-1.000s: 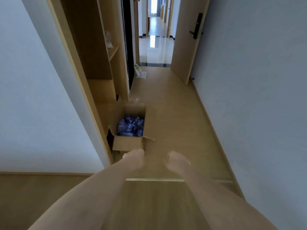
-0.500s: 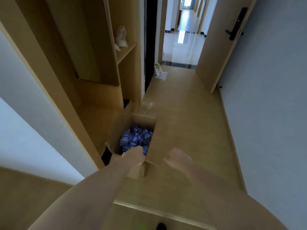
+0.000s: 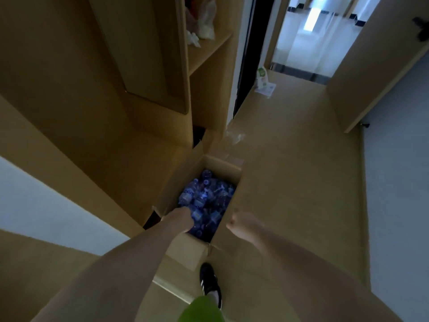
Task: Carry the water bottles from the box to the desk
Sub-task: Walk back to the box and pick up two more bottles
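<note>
An open cardboard box (image 3: pixel 228 165) stands on the wooden floor beside the wardrobe. It is filled with several blue-labelled water bottles (image 3: pixel 206 198) lying in a heap. My left hand (image 3: pixel 182 217) reaches down into the box's near left corner, right at the bottles. Its fingers are hidden behind the back of the hand. My right hand (image 3: pixel 241 225) hovers over the box's right flap, fingers loosely bent, with nothing in it. The desk is not in view.
An open wooden wardrobe (image 3: pixel 162 66) with shelves rises on the left, with a white bag (image 3: pixel 204 22) on one shelf. My black shoe (image 3: pixel 209 282) stands just before the box. A carton (image 3: pixel 262 75) sits on the floor by the doorway, and an open door (image 3: pixel 371 66) is at right.
I have walked up to the box, which now lies close below me. My left hand went down into the box and my right hand moved over its right flap.
</note>
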The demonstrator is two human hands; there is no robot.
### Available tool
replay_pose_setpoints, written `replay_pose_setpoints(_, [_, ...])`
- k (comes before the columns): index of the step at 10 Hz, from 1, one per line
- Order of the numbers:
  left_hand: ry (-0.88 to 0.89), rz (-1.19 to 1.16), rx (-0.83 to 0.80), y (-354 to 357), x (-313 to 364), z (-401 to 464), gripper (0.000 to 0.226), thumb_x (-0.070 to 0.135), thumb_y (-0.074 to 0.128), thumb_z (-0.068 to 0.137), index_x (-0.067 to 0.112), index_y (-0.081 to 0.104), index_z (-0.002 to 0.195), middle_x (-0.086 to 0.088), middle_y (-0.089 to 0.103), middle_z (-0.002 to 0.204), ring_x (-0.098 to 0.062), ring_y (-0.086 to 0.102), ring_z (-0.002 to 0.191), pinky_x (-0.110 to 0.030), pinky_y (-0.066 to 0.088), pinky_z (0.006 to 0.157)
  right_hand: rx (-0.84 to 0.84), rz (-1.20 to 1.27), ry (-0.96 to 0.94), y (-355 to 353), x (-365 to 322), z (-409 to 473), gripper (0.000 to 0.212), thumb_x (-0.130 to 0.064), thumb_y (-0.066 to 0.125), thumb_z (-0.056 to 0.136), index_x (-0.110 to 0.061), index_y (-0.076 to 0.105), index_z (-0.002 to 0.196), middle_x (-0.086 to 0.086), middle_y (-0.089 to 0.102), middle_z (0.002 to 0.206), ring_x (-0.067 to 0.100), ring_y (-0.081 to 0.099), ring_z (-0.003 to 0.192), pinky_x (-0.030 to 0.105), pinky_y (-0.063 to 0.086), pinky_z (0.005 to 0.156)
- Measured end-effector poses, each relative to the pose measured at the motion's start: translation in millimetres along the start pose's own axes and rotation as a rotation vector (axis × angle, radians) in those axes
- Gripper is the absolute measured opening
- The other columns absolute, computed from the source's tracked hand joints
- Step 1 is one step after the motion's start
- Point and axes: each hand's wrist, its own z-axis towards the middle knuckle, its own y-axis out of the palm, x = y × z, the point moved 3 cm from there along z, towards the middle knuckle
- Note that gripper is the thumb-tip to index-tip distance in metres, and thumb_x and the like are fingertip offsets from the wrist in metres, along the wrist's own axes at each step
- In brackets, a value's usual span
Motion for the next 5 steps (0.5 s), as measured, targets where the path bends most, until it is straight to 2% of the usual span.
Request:
replay_pose_setpoints(1, [-0.030,-0.053,-0.018,-15.7,-1.1,37.3,0.032,0.019,0.045,0.096,0.004,0.057,0.122,-0.016,0.059,0.124,-0.031,0.057,0.114,-0.037,0.047,0.094,-0.024,-0.032,-0.006,-28.0,-14.4,39.3,0.030,-0.038,0.043,0.097,-0.015,0.052,0.115,0.004,0.058,0.106,0.020,0.058,0.095,0.035,0.048,0.080])
replay_pose_setpoints(2, [-0.045,-0.117,-0.034,-31.1,-3.5,59.7,0.031,0.019,0.044,0.096,0.003,0.056,0.119,-0.015,0.060,0.117,-0.031,0.058,0.108,-0.038,0.047,0.092,-0.030,-0.007,-0.014,-45.2,-26.6,69.4,0.021,-0.033,0.044,0.096,-0.019,0.044,0.082,0.000,0.049,0.080,0.017,0.049,0.072,0.032,0.041,0.063])
replay_pose_setpoints(3, [-0.094,-0.172,-0.051,-37.9,-15.1,78.4,0.031,0.017,0.042,0.095,0.003,0.054,0.120,-0.015,0.059,0.118,-0.029,0.057,0.108,-0.041,0.046,0.097,-0.033,0.013,-0.039,-58.6,-40.9,101.6,0.025,-0.030,0.043,0.097,-0.020,0.036,0.075,-0.002,0.041,0.071,0.015,0.040,0.060,0.029,0.031,0.053])
replay_pose_setpoints(4, [-0.185,-0.224,-0.050,-36.9,-30.0,100.1,0.031,0.016,0.045,0.094,0.002,0.054,0.120,-0.018,0.056,0.125,-0.032,0.053,0.115,-0.043,0.044,0.101,-0.092,-0.009,-0.028,-48.7,-47.5,131.8,0.018,-0.028,0.042,0.098,-0.016,0.039,0.085,-0.003,0.041,0.072,0.013,0.038,0.060,0.028,0.028,0.051])
replay_pose_setpoints(5, [-0.271,-0.278,-0.069,-29.3,-40.0,115.6,0.033,0.022,0.043,0.096,0.005,0.052,0.123,-0.019,0.054,0.129,-0.033,0.050,0.119,-0.041,0.041,0.104,-0.175,-0.050,-0.054,-27.2,-53.6,162.2,0.023,-0.030,0.043,0.096,-0.019,0.036,0.077,-0.005,0.040,0.071,0.010,0.037,0.059,0.027,0.026,0.049])
